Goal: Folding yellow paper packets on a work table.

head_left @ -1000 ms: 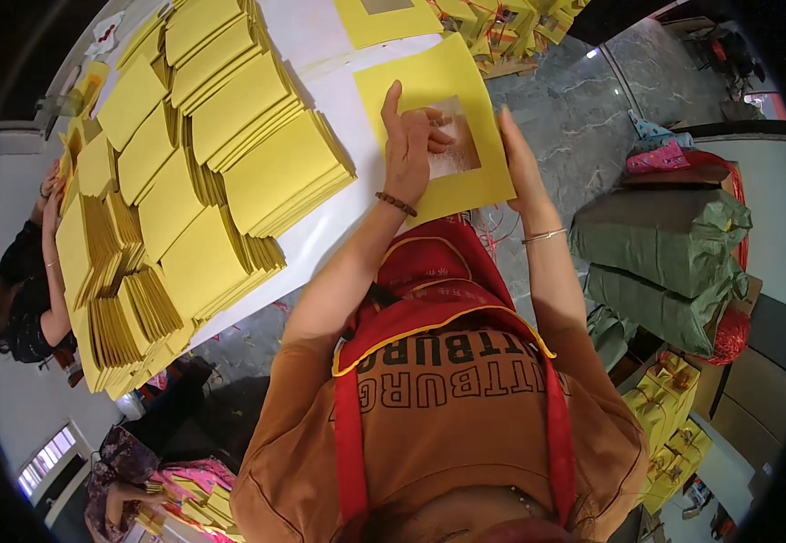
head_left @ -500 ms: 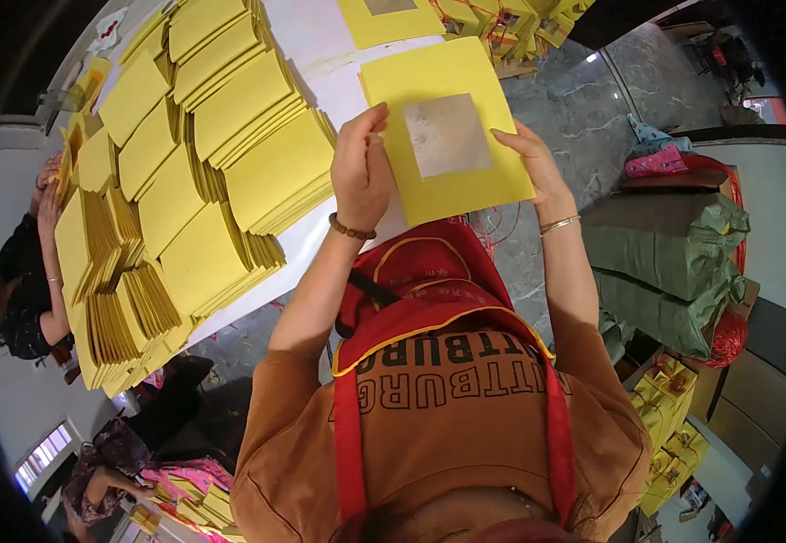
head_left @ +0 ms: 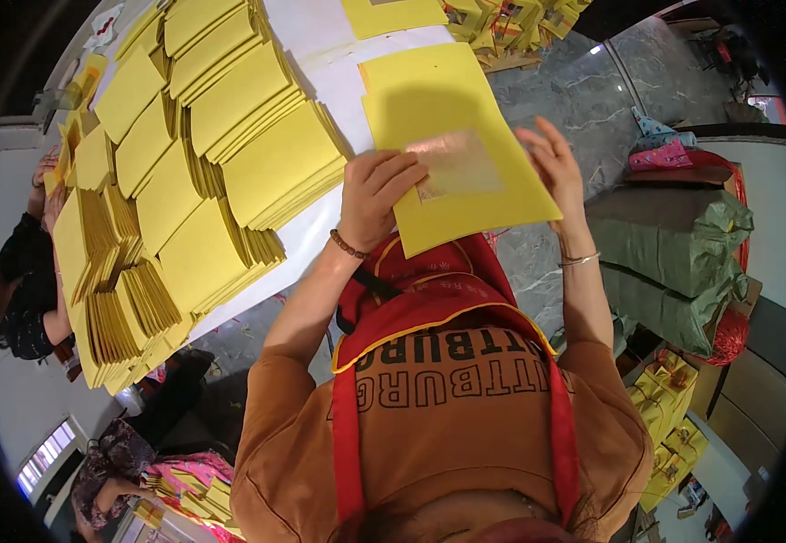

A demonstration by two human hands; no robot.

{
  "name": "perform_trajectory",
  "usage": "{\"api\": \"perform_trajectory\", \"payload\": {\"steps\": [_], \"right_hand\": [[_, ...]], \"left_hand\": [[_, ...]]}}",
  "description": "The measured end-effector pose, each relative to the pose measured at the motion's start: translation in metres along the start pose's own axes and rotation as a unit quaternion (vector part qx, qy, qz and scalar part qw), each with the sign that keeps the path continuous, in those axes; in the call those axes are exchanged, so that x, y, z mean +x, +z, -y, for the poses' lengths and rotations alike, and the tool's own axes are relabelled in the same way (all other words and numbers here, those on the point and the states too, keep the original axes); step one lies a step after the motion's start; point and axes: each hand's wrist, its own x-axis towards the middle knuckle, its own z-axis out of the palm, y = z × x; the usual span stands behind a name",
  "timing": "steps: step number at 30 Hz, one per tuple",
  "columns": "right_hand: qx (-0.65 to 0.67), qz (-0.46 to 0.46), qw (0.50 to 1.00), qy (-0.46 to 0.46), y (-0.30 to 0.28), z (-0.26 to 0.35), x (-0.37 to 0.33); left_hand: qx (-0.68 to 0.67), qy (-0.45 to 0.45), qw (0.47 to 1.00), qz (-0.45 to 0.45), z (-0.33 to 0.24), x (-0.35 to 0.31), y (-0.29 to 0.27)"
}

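Observation:
A small stack of yellow paper sheets (head_left: 447, 100) with a silver square (head_left: 465, 163) on the top one lies in front of me, reaching past the table's edge. My left hand (head_left: 379, 195) is closed over its left edge, fingers on the silver square; the thumb is hidden. Just off the right edge is my right hand (head_left: 558, 172), fingers apart, holding nothing I can see. Left of my left hand, folded yellow paper bundles (head_left: 284, 167) overlap in rows on the white-covered table (head_left: 321, 59).
Another yellow sheet (head_left: 393, 20) lies at the table's far side, near tied yellow bundles (head_left: 501, 27). Green wrapped packages (head_left: 664, 244) stand at my right. At the far left a person in black (head_left: 22, 299) handles paper; another person (head_left: 108, 471) sits lower left.
My left hand has moved from beside the sheets to over their left edge. The right hand has come off the right edge and opened. The stack has tilted and shifted slightly nearer.

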Motion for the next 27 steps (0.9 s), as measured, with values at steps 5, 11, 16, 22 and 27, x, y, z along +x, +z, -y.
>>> {"api": "perform_trajectory", "payload": {"steps": [5,11,16,22,27], "right_hand": [[-0.512,0.105,0.784,-0.334,-0.002,0.006,-0.009],[-0.476,0.222,0.821,-0.222,-0.014,-0.002,-0.002],[-0.375,0.125,0.918,-0.012,0.002,-0.001,-0.001],[-0.276,0.059,0.958,-0.059,0.008,-0.021,0.008],[-0.316,0.031,0.945,-0.083,0.004,-0.029,0.013]], "left_hand": [[-0.075,-0.07,0.992,0.068,-0.009,-0.011,-0.004],[-0.134,-0.136,0.974,0.122,-0.013,-0.012,-0.008],[-0.197,-0.33,0.919,0.094,-0.015,-0.006,-0.001],[-0.335,-0.435,0.836,-0.009,-0.01,-0.003,0.017],[-0.365,-0.45,0.813,-0.053,-0.015,0.001,0.013]]}}
